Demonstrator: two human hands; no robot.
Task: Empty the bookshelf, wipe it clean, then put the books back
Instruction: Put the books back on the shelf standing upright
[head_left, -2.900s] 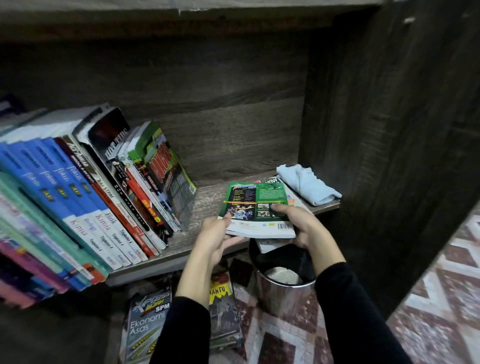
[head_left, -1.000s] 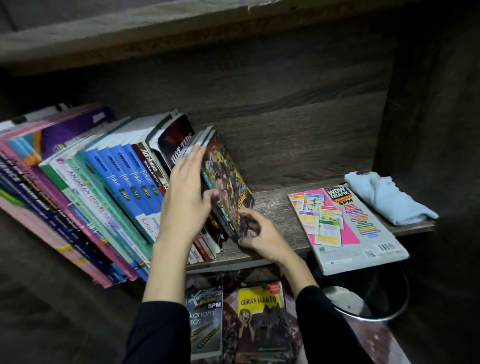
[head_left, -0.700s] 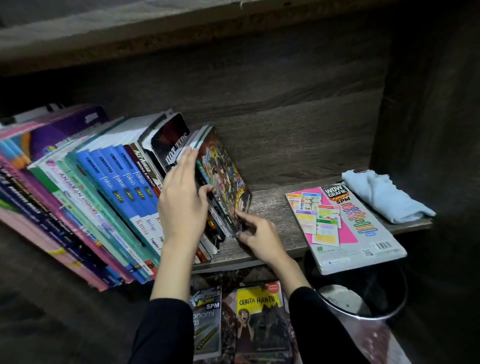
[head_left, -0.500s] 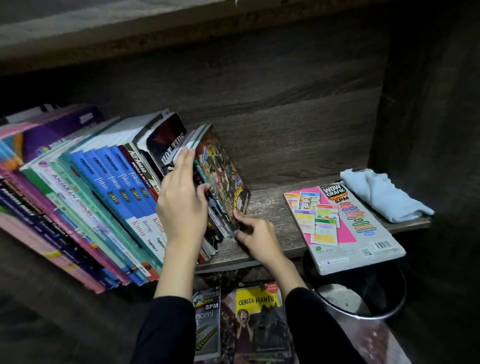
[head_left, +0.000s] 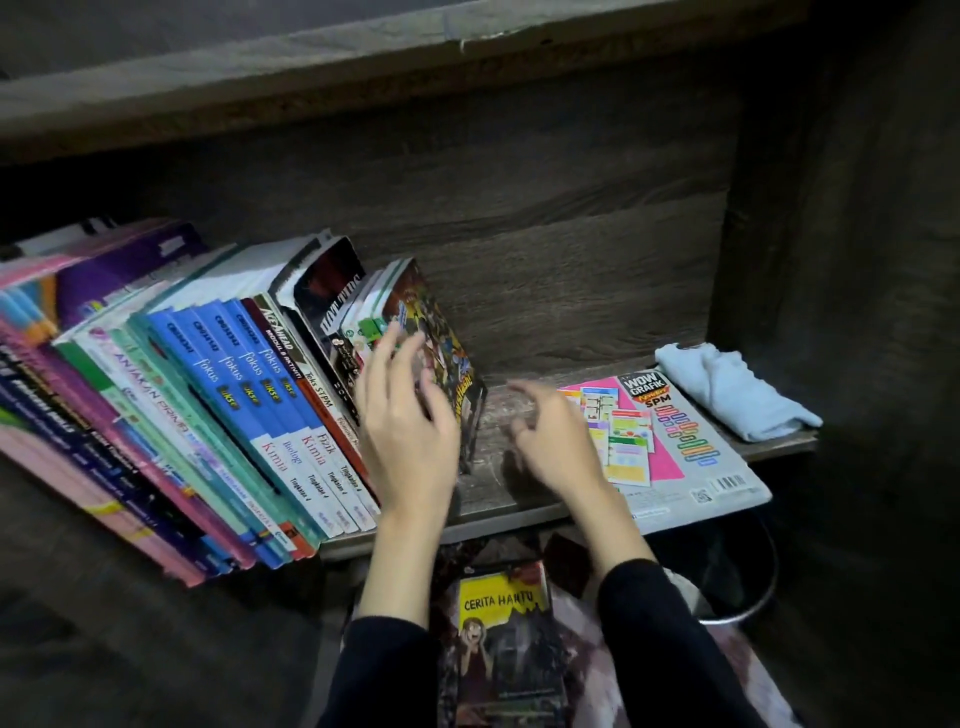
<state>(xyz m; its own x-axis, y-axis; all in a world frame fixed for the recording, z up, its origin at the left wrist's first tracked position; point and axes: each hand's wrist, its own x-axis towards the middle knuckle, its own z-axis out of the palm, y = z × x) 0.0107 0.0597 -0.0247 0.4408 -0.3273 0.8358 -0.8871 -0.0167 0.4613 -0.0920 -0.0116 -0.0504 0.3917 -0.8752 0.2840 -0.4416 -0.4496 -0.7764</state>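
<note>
A dark wood-grain bookshelf (head_left: 488, 493) fills the view, its back panel streaked grey, an upper board (head_left: 363, 67) crossing the top and a side wall (head_left: 841, 260) closing the right. On the shelf board a row of books (head_left: 234, 395) leans to the left, ending in a bright comic (head_left: 448, 340). Further right a flat workbook (head_left: 675, 457) lies face up, its near edge overhanging the shelf front, and a folded blue cloth (head_left: 727, 389) sits just beside it at the far right. The left hand (head_left: 410, 431) is raised before the comic with fingers spread and nearly straight, gripping nothing; motion blur hides whether its tips touch the cover. The right hand (head_left: 561, 441) hovers over bare board between comic and workbook, fingers loosely curled and empty. Below, a paperback (head_left: 501, 603) lies on the patterned floor (head_left: 587, 686), partly covered by the sleeves, beside a metal bin (head_left: 748, 608) half hidden under the workbook. The leftmost books are cut off by the frame's edge.
</note>
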